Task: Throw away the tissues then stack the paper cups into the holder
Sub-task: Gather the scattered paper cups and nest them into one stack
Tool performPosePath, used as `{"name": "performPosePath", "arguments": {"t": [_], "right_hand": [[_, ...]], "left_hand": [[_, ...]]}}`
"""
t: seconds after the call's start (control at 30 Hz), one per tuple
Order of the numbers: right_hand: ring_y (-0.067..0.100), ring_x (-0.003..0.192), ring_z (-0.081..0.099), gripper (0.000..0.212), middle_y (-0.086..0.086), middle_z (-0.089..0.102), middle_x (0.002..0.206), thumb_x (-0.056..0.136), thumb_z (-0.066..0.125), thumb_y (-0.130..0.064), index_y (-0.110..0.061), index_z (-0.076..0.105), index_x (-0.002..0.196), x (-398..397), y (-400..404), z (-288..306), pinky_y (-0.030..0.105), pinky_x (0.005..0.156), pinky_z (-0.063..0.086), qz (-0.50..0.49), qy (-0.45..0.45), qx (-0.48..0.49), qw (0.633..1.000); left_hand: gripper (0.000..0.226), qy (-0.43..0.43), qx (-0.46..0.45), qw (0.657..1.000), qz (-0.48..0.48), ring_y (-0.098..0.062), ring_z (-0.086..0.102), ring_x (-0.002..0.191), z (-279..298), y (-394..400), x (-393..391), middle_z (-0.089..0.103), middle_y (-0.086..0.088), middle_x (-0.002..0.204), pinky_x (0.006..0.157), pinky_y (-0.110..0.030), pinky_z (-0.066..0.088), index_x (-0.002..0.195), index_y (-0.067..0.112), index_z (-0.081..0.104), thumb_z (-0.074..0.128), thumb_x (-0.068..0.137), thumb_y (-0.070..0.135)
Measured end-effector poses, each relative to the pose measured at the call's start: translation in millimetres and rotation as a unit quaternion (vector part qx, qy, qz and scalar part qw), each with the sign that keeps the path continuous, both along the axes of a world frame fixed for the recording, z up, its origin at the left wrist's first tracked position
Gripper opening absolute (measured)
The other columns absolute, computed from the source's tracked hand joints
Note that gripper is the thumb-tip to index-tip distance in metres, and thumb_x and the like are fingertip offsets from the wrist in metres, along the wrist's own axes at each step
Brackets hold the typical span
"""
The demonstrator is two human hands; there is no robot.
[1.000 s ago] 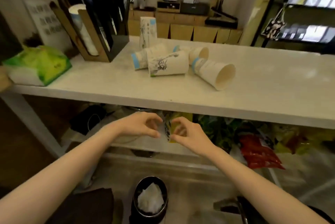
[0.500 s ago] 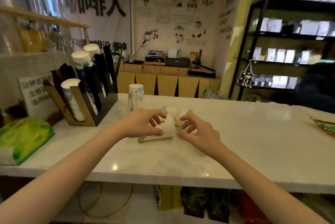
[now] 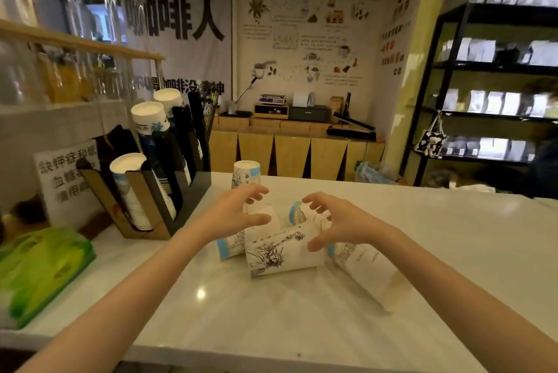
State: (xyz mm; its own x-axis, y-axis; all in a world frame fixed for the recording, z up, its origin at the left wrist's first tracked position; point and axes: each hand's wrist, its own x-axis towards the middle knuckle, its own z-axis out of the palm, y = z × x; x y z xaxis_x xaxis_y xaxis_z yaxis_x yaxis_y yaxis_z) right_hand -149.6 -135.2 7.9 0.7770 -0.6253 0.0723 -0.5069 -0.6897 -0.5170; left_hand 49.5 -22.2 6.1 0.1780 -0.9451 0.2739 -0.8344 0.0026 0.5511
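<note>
Over the middle of the white counter, both hands hover above a cluster of toppled paper cups. Left hand has its fingers spread and curled, gripping nothing, poised just over a blue-rimmed cup lying on its side. Right hand mirrors it, fingers splayed and empty, thumb low beside the Statue of Liberty cup, which lies on its side at the front of the pile. Between the two hands sits another tipped cup showing a blue band. Just right of the pile, a larger plain cup lies on its side, blurred, its mouth pointing toward the counter's near right. Behind the left hand, one cup stands upside down toward the far edge. Far left corner: the wood-and-black cup holder, slanted slots loaded with stacked cups. Near the left edge rests a green tissue pack.
</note>
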Motion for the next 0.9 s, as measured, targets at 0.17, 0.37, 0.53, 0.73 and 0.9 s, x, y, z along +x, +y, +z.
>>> {"name": "performPosePath", "arguments": {"t": [0.17, 0.37, 0.53, 0.73, 0.9], "right_hand": [[0.017, 0.129, 0.038, 0.097, -0.002, 0.041, 0.141, 0.055, 0.085, -0.033, -0.029, 0.032, 0.136, 10, -23, -7, 0.039, 0.106, 0.036, 0.018, 0.094, -0.024, 0.995], [0.022, 0.132, 0.030, 0.104, 0.004, 0.034, 0.143, 0.059, 0.081, -0.033, -0.023, 0.019, 0.141, 21, -29, -29, 0.040, 0.108, 0.032, 0.088, 0.230, -0.157, 0.956], [0.022, 0.122, 0.043, 0.099, 0.001, 0.038, 0.135, 0.059, 0.080, -0.027, -0.023, 0.023, 0.139, 23, -29, -25, 0.035, 0.099, 0.040, 0.111, 0.201, -0.149, 0.962], [0.016, 0.115, 0.048, 0.081, -0.004, 0.044, 0.128, 0.064, 0.079, -0.026, -0.030, 0.035, 0.131, 14, -29, 27, 0.032, 0.096, 0.047, 0.116, 0.075, -0.010, 0.990], [0.010, 0.102, 0.055, 0.068, -0.011, 0.049, 0.113, 0.063, 0.068, -0.036, -0.030, 0.038, 0.124, 1, -37, 69, 0.022, 0.080, 0.049, 0.093, -0.058, 0.074, 0.991]], "left_hand": [[0.064, 0.004, 0.047, 0.997, 0.058, -0.019, 0.046, 0.121, -20, -19, 13, 0.048, -0.005, 0.136, 0.101, -0.037, 0.041, 0.133, 0.021, 0.039, 0.066, 0.077, 0.035], [0.072, 0.020, 0.158, 0.982, 0.101, -0.023, 0.042, 0.128, -42, -31, 27, 0.039, -0.007, 0.144, 0.103, -0.035, 0.038, 0.136, 0.019, 0.033, 0.067, 0.075, 0.035], [0.073, 0.003, 0.191, 0.977, 0.099, -0.024, 0.036, 0.133, -45, -36, 32, 0.032, -0.006, 0.149, 0.107, -0.036, 0.034, 0.139, 0.019, 0.026, 0.065, 0.079, 0.033], [0.086, -0.022, 0.214, 0.973, 0.083, -0.024, 0.032, 0.135, -45, -33, 33, 0.030, -0.004, 0.150, 0.110, -0.036, 0.029, 0.142, 0.019, 0.019, 0.071, 0.074, 0.025], [0.085, 0.004, 0.168, 0.982, 0.088, -0.020, 0.039, 0.128, -39, -29, 30, 0.041, -0.002, 0.141, 0.107, -0.036, 0.035, 0.136, 0.021, 0.030, 0.077, 0.066, 0.022]]}}
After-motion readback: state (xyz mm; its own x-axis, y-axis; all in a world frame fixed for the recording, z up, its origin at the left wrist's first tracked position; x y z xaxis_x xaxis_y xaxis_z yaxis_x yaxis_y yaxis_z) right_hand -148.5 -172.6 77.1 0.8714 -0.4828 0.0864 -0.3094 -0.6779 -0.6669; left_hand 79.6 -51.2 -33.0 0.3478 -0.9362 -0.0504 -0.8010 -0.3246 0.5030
